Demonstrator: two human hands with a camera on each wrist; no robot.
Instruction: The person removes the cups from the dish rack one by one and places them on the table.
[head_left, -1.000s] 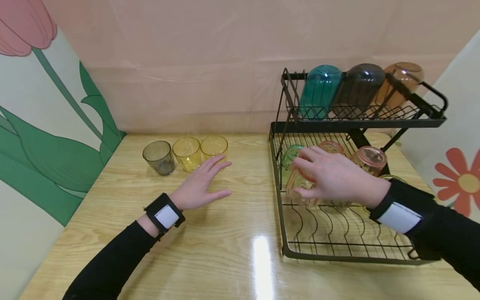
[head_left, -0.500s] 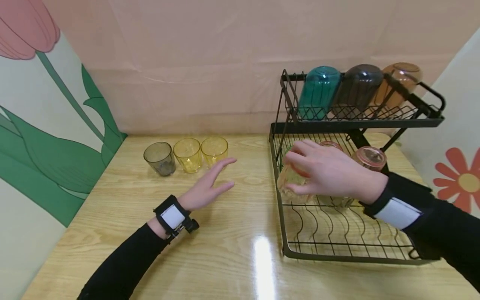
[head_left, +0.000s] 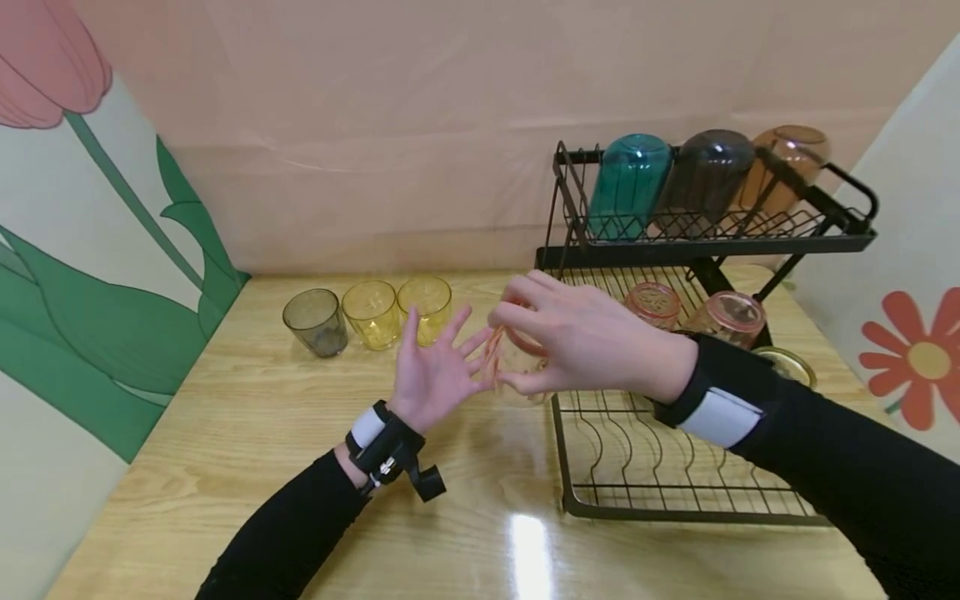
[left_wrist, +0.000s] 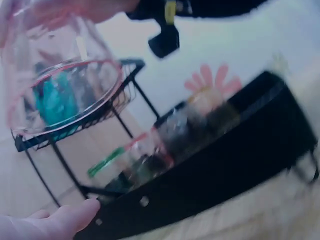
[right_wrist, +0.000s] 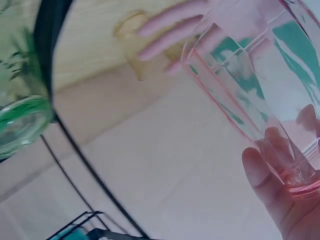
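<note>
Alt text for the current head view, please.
The right hand holds a pink glass beside the spread left hand, above a wooden table. A gray glass and two yellow glasses stand beyond at left; at right, a two-tier black rack holds more glasses.

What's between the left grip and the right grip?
A pink glass, held in the right grip; the head view shows it there. Contact with the open left grip is unclear.

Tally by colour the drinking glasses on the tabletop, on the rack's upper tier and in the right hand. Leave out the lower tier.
Smoky grey glass: 1
Yellow glasses: 2
Teal glass: 1
Near-black glass: 1
Orange glass: 1
Pink-tinted glass: 1
Total: 7
</note>
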